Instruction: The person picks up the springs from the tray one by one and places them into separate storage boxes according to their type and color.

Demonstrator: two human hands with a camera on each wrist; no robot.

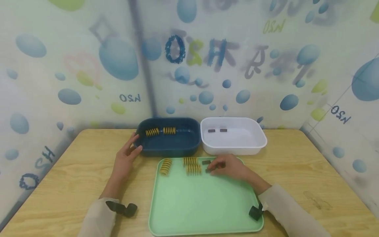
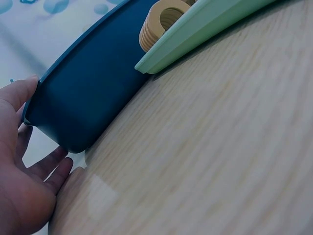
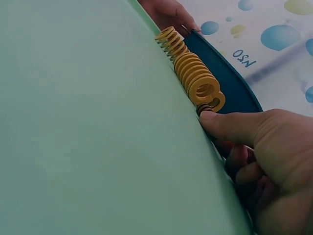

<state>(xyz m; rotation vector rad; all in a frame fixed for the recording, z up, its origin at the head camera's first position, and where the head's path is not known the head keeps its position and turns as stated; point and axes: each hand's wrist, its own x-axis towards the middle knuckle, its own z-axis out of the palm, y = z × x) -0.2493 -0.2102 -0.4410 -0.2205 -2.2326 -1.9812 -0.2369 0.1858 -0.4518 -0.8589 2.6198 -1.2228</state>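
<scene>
My left hand (image 1: 125,158) rests against the left end of a dark blue bin (image 1: 168,153), thumb at its rim and fingers loosely spread. Inside that bin lie two yellow coil springs (image 1: 169,130). Over the far edge of a green tray (image 1: 204,204), my right hand (image 1: 229,168) pinches a small dark spring (image 3: 204,108), its thumb on the coil and the rest mostly hidden by the fingers. Another dark spring (image 1: 206,162) lies just beyond the fingertips. Left of them are a pair of yellow springs (image 1: 193,170) and a single yellow spring (image 1: 165,167).
A white bin (image 1: 234,150) stands beside the blue one, holding two small dark springs (image 1: 223,130). Both bins sit behind the tray on a wooden table (image 1: 296,171). A patterned wall (image 1: 189,82) rises behind the table.
</scene>
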